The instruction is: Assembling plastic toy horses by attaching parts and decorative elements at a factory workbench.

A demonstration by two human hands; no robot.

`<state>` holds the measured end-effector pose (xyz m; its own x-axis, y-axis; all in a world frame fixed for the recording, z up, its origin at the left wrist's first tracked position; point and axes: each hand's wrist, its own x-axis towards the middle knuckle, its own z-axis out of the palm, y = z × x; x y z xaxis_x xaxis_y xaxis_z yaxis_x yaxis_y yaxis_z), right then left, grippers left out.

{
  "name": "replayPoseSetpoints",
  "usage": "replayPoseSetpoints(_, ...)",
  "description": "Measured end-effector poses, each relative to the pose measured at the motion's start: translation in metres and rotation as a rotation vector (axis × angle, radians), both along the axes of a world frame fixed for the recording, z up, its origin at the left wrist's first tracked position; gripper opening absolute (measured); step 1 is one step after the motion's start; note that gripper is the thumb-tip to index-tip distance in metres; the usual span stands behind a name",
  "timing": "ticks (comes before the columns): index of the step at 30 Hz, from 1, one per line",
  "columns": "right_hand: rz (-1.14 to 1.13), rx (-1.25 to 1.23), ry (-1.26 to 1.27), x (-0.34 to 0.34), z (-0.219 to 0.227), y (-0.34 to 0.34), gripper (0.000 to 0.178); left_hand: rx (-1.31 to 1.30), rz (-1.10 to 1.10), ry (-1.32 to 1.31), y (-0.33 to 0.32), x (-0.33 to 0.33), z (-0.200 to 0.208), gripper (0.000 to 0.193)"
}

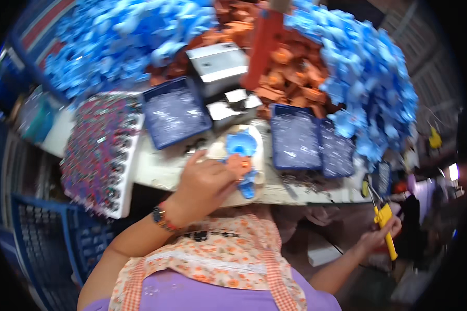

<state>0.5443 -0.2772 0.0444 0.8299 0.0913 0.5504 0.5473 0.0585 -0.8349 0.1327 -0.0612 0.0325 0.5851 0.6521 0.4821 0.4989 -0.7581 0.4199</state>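
My left hand (pixel 206 179), a dark band on its wrist, reaches over a cream-coloured holder (pixel 259 179) at the table's front. Its bent fingers are closed at an orange plastic piece (pixel 239 164), which lies over a light blue plastic part (pixel 241 142) on that holder. The fingertips are partly hidden. Off to the right, beyond the table edge, my right hand (pixel 383 233) is wrapped round a yellow-handled tool (pixel 385 220) with a thin metal shaft pointing up. The tool's exact kind is unclear through the blur.
Blue trays of clear small pieces (pixel 176 111) (pixel 296 137) flank a metal box (pixel 218 62). A white-edged slab covered in multicoloured bits (pixel 101 150) lies left. Heaps of blue parts (pixel 373 93) and orange parts (pixel 296 78) fill the back. A red upright (pixel 262 49) stands centrally.
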Motion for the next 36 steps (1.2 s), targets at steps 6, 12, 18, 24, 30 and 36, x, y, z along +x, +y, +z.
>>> replayPoseSetpoints(6,-0.138,0.017,-0.06,0.052,-0.004,-0.011,0.02,-0.103,-0.139,-0.055,0.011,-0.007,0.005,0.018)
replayPoseSetpoints(12,-0.208,-0.089,-0.153,0.105,-0.017,-0.004,0.021,-0.132,-0.175,-0.063,0.014,-0.006,0.007,0.019)
replayPoseSetpoints(18,-0.219,-0.061,-0.024,0.124,-0.029,-0.003,0.025,-0.161,-0.073,-0.065,0.006,-0.017,0.012,0.024)
replayPoseSetpoints(24,-0.152,-0.1,0.154,0.127,-0.059,0.025,0.028,-0.192,0.08,-0.07,0.013,-0.06,0.009,0.024)
replayPoseSetpoints(30,-0.22,-0.141,0.114,0.156,-0.098,-0.004,0.039,-0.247,0.163,-0.175,0.014,-0.077,0.005,0.023)
replayPoseSetpoints(36,0.036,-0.023,0.399,0.056,-0.084,0.015,0.025,-0.277,0.163,-0.219,0.019,-0.084,-0.001,0.023)
